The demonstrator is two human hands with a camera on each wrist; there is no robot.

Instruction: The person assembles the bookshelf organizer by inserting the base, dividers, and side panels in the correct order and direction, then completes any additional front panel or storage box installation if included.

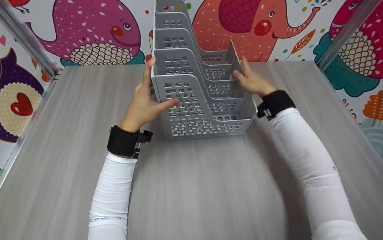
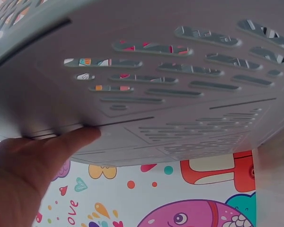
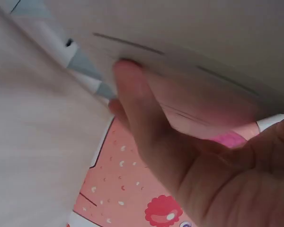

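A grey plastic file rack (image 1: 184,100) with perforated walls, several upright slots and stepped sides is between my hands in the head view. Its tall side is on the left, its low side on the right. My left hand (image 1: 144,105) lies along the tall side, thumb stretched over the nearest panel. In the left wrist view, a finger of the left hand (image 2: 47,151) touches the slotted wall. My right hand (image 1: 252,80) rests on the low side with extended fingers. The right wrist view shows fingers (image 3: 137,94) against a smooth panel. Whether the base touches the table cannot be told.
The rack is over the back middle of a grey wood-grain table (image 1: 208,186). A printed wall (image 1: 164,53) with cartoon animals rises behind it. Metal posts (image 1: 24,33) stand at the back corners.
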